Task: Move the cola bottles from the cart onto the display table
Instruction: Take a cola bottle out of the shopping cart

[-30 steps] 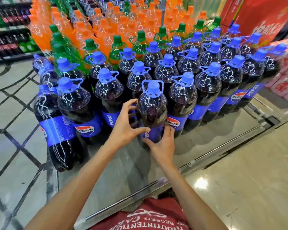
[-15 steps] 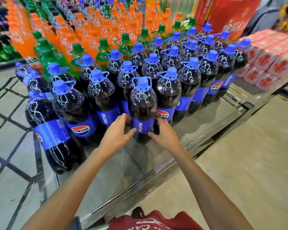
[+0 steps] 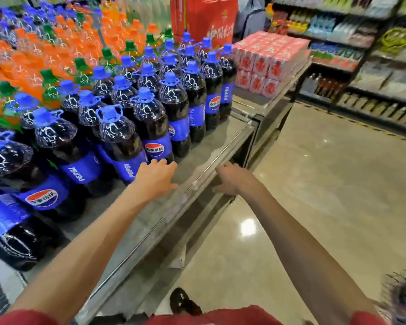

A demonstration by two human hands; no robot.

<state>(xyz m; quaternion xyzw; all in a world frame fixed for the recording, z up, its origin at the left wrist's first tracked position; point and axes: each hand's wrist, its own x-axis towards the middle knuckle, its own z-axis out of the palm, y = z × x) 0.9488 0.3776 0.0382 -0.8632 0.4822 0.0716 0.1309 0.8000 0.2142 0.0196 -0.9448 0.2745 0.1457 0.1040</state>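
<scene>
Large cola bottles with blue caps and blue labels stand in rows on the grey display table. The nearest front bottle stands upright just left of my left hand. That hand hovers beside the bottle's lower part with relaxed fingers and holds nothing. My right hand is over the table's metal front edge, also empty, fingers loose. At the bottom right corner a blurred dark wire shape with blue in it shows; it may be the cart.
Orange soda bottles and green-capped bottles fill the table behind the cola. Stacked pink-red cartons sit at the table's far right end, red boxes behind. Stocked shelves line the right. Shiny floor lies between.
Both hands have let go of the front cola bottle, which stays standing on the table. The hands have drawn back and right, and my view has swung right toward the aisle.
</scene>
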